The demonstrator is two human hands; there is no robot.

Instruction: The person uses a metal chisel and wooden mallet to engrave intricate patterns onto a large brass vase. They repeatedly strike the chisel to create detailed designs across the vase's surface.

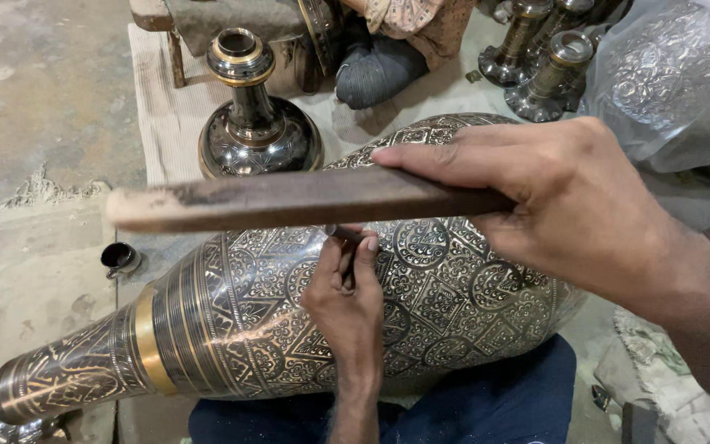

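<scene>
Fingers of the left hand (353, 300) pinch a small chisel (347, 236), its tip on the big engraved metal vase (289, 312) lying on its side beneath them. Just above, the right hand (569, 205) closes around a wooden stick (289, 199). Behind stands a smaller vase (256, 123).

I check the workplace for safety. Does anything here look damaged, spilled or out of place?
Nothing stands out. The large engraved vase lies on its side across the person's lap, with no visible dent. The left hand holds a small tool against it; the right hand holds a wooden stick.
</scene>
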